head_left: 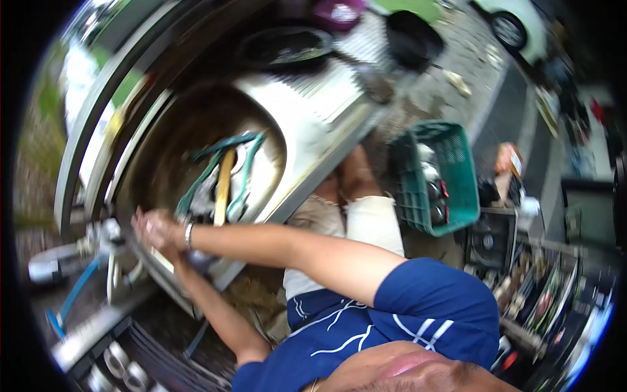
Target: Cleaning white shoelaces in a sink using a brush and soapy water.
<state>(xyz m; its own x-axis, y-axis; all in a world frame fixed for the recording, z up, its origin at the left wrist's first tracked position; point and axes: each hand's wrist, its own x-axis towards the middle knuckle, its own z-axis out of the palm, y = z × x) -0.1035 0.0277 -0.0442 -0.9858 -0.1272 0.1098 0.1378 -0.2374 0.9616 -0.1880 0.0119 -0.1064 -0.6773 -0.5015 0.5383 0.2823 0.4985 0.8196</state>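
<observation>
At the left rim of a round metal sink basin [157, 157], my two hands meet and overlap. My right hand [159, 228], with a silver band at the wrist, lies over my left hand [171, 248]. Motion blur smears the fingers, and my left hand is mostly covered, so I cannot make out anything held. Close by in the basin are a long yellowish wooden handle [224, 186] and bent teal strap-like pieces [247, 163]. A white tap fitting [104, 236] sits just left of my hands.
A ribbed metal drainboard [326, 91] carries a dark oval pan [287, 47]. Near it are a black pan [413, 39] and a purple bowl [339, 13]. A green plastic crate [467, 176] with kitchenware stands right of my legs. Blue tubing [78, 294] hangs at left.
</observation>
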